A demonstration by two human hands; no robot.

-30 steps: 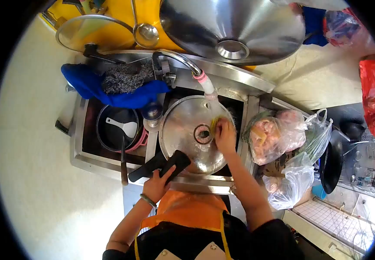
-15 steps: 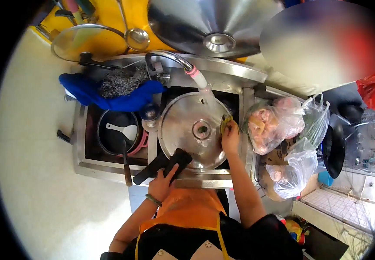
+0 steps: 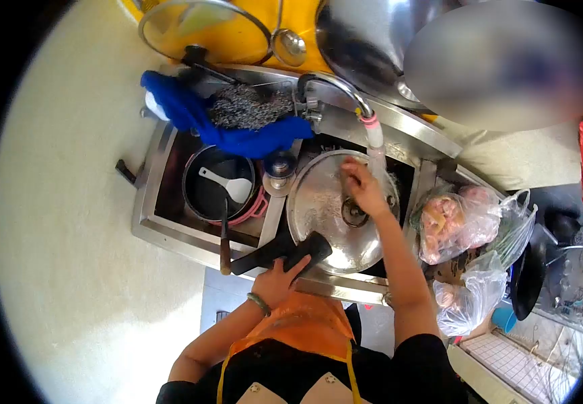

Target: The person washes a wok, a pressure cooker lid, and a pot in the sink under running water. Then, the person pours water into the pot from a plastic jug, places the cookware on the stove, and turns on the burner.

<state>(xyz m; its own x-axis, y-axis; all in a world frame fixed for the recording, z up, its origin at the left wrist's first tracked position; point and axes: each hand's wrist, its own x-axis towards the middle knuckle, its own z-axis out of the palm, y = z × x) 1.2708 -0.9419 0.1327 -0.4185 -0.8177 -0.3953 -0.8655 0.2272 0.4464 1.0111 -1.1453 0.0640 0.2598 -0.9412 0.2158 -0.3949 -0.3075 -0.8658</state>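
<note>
A round, wet metal lid (image 3: 325, 209) with a central knob (image 3: 355, 213) lies over the right sink basin. On its upper part my right hand (image 3: 365, 188) presses with curled, slightly blurred fingers. The yellow-green scouring pad it held a moment ago is hidden beneath them. At the lid's lower left edge, my left hand (image 3: 278, 279) is closed around a thick black handle (image 3: 310, 252). A second black handle piece (image 3: 262, 256) lies beside it, and what both belong to is partly hidden.
Above the lid arches the faucet (image 3: 338, 84). In the left basin sits a black pot (image 3: 200, 192) with a white rice paddle (image 3: 227, 184); a wooden-handled utensil (image 3: 225, 249) leans there. A blue cloth (image 3: 251, 140) hangs behind. Bagged food (image 3: 443, 222) stands at the right.
My right hand has moved from the lid's right side to its upper part. The lid has turned clockwise. My left hand stays on the handle, and the view has shifted.
</note>
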